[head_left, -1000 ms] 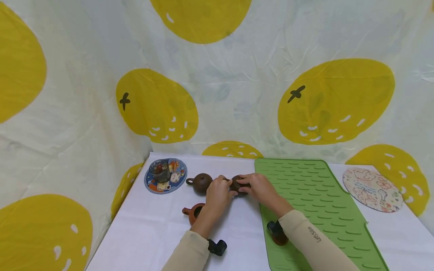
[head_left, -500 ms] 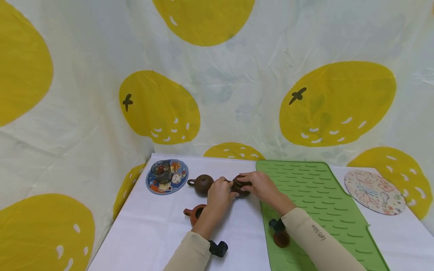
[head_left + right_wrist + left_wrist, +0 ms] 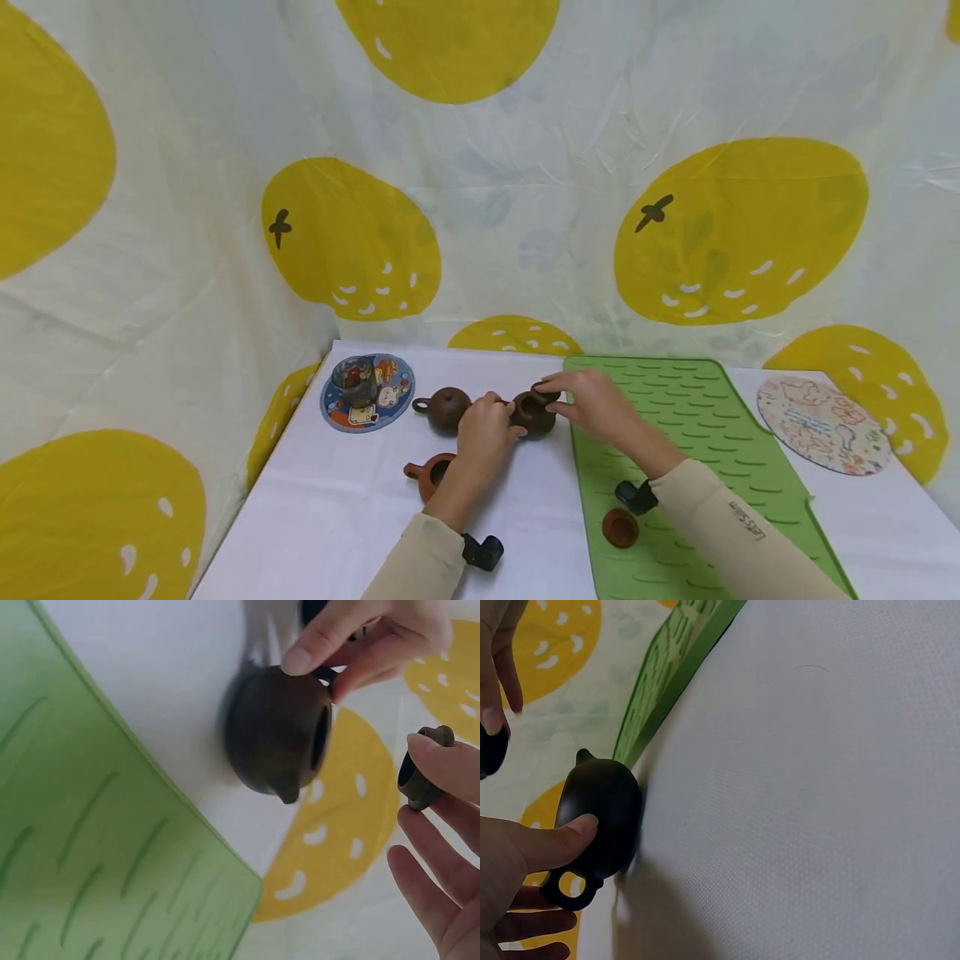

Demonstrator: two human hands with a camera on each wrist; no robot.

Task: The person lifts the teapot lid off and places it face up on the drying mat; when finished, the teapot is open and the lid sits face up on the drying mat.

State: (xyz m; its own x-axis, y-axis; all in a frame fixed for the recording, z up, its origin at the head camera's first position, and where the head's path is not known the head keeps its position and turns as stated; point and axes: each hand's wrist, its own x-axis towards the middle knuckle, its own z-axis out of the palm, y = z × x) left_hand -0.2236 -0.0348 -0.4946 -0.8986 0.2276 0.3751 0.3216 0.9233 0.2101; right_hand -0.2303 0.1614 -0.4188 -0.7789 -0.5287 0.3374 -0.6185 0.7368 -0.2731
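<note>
A dark brown teapot (image 3: 537,423) stands uncovered on the white cloth beside the green mat's left edge. My left hand (image 3: 483,433) holds it at the handle side, the thumb pressed on its body in the left wrist view. Just above and right of the opening, my right hand (image 3: 600,408) pinches the small dark lid (image 3: 421,769), which is off the pot. Another dark brown teapot (image 3: 447,410), with its lid on, stands to the left. A reddish-brown teapot (image 3: 430,477) without a lid is partly hidden by my left forearm.
On the green ridged mat (image 3: 705,467) lies a reddish-brown, round, lid-like piece (image 3: 620,528). A glass cup (image 3: 354,383) stands on a blue patterned coaster (image 3: 401,390) at the far left. A pale printed round mat (image 3: 825,425) lies far right. A fruit-patterned curtain (image 3: 525,208) hangs behind.
My right hand has lifted the lid off the teapot and moved slightly up and right, uncovering the opening. My left hand stays on the teapot.
</note>
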